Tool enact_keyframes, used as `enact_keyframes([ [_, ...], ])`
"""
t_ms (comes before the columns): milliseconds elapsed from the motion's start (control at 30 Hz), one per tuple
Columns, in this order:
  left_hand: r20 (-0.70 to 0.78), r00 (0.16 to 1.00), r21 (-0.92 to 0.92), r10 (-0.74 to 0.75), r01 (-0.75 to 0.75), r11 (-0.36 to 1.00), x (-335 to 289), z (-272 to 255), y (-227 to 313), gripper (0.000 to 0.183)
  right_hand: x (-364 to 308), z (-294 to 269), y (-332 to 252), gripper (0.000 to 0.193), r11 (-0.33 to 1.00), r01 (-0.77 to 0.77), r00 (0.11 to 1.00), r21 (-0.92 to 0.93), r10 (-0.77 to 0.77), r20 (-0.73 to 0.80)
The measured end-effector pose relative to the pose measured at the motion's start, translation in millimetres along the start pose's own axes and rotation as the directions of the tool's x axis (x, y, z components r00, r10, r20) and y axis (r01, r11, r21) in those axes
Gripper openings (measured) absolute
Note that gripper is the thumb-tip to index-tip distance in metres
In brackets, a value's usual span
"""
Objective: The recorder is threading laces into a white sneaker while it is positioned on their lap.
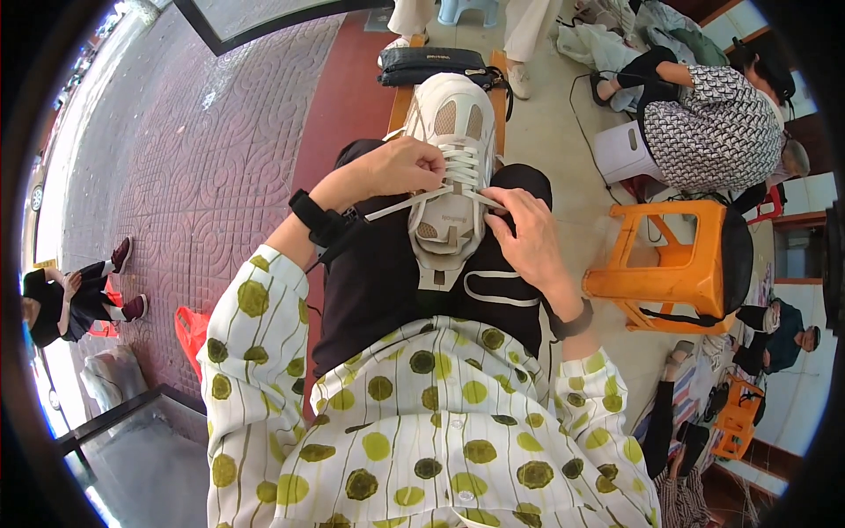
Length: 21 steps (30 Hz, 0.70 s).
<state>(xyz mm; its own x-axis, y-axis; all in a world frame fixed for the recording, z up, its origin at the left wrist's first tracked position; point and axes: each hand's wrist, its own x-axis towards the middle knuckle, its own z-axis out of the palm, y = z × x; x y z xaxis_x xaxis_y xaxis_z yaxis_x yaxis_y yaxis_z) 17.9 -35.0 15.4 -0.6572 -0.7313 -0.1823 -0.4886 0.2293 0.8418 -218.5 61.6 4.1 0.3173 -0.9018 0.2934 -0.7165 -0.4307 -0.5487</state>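
A beige and white sneaker (451, 110) rests on my lap, toe pointing away from me and tongue toward me. White shoelace (461, 163) crosses its front in several rows. My left hand (402, 167) is closed at the left side of the lacing, its fingertips curled on the lace. One strand runs from the shoe down left under my wrist, and a bit of lace shows beyond that hand. On the right side, my right hand (528, 231) pinches the other strand between thumb and forefinger. A loop of pale lace (502, 289) lies on my right thigh.
A black pouch (431, 66) lies on the wooden bench beyond the shoe. An orange stool (669, 260) stands to my right, near a seated person in a patterned top (713, 128) and a white bin (627, 151). A red bag (191, 334) is at left on the paving.
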Motion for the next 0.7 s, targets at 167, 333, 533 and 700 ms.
enact_keyframes([
  [167, -0.099, 0.994, -0.006, 0.040, -0.041, 0.999, -3, 12, -1, 0.011, 1, -2, 1, 0.028, 0.998, -0.058, 0.998, 0.041, 0.058, 0.005],
  [333, -0.387, 0.864, 0.256, 0.322, -0.235, 0.938, -14, 26, -1, 0.009, 8, 0, 3, 0.024, 0.981, -0.083, 0.995, 0.173, 0.091, -0.040],
  [533, -0.362, 0.872, 0.303, 0.330, -0.225, 0.926, -6, 37, 2, 0.009, 7, -3, 4, 0.020, 0.998, -0.053, 0.995, 0.030, 0.056, -0.079],
  [700, -0.407, 0.879, 0.264, 0.247, -0.146, 0.954, -15, 38, 8, 0.016, 7, 2, -3, 0.019, 0.993, -0.067, 0.994, 0.096, 0.074, -0.076],
])
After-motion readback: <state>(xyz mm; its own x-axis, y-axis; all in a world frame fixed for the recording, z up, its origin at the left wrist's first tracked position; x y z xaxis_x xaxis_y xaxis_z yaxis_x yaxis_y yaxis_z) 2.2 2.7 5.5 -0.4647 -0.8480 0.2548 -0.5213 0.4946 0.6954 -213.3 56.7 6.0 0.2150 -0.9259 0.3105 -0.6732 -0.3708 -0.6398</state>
